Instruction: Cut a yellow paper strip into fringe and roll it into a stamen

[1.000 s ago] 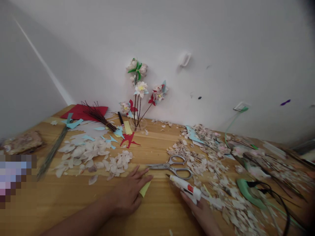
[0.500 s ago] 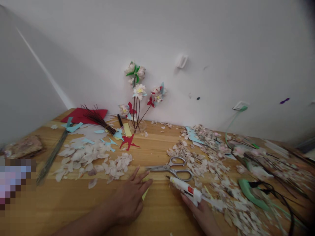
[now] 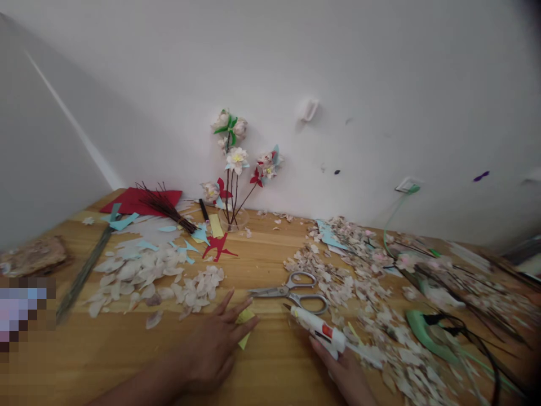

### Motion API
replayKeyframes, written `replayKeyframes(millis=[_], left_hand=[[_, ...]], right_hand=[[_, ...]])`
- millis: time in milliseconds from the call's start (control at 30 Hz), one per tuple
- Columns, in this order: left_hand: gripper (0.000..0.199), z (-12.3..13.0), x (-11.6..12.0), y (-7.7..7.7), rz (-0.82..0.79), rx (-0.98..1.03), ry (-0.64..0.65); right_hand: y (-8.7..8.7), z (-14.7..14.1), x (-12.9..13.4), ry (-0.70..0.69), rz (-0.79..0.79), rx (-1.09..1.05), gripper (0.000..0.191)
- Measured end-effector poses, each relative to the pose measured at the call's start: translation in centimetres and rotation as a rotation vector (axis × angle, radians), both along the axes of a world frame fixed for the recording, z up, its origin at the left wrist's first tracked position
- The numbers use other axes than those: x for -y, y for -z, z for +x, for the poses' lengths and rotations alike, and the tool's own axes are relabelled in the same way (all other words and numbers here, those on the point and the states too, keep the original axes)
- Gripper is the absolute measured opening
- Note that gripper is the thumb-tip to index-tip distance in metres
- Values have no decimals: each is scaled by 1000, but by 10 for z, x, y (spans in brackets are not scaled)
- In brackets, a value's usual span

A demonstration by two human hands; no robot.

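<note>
My left hand point(image 3: 213, 344) lies palm down at the table's front, its fingers spread over a small yellow paper piece point(image 3: 244, 332). In my right hand point(image 3: 342, 372) is a white glue gun point(image 3: 319, 327), its dark nozzle pointing up and left. Silver scissors point(image 3: 291, 291) rest on the wood just beyond the nozzle, blades toward the left. Left of them lie pale loose petals point(image 3: 143, 270). Behind, flowers on brown stems point(image 3: 236, 160) stand in a clear round holder point(image 3: 234, 219) by the wall.
Dried petals point(image 3: 372, 304) cover the right side, beside a green power strip point(image 3: 429, 338) with black cords. At the back left are red paper point(image 3: 127, 200), dark twigs point(image 3: 169, 211) and green stems point(image 3: 91, 259). A red cut scrap point(image 3: 218, 248) lies mid-table.
The view has shifted slightly. My left hand has slid a little left, and more of the yellow paper shows between its fingers. The glue gun remains in my right hand.
</note>
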State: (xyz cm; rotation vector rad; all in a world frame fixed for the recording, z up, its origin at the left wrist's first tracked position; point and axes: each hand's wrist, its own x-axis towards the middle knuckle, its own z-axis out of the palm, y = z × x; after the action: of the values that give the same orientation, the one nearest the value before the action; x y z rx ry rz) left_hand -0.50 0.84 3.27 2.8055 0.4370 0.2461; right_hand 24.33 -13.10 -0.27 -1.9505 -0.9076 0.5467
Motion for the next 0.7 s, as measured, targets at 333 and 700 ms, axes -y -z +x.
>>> replayKeyframes(millis=[333,700], left_hand=[[82,-4,-9,-8,-146,58,87],[71,-8,-13,-20,-183,80,181]], right_hand=[[-5,-2,0,1,3,20,44],[-1,-1,1,11,33,-51,44]])
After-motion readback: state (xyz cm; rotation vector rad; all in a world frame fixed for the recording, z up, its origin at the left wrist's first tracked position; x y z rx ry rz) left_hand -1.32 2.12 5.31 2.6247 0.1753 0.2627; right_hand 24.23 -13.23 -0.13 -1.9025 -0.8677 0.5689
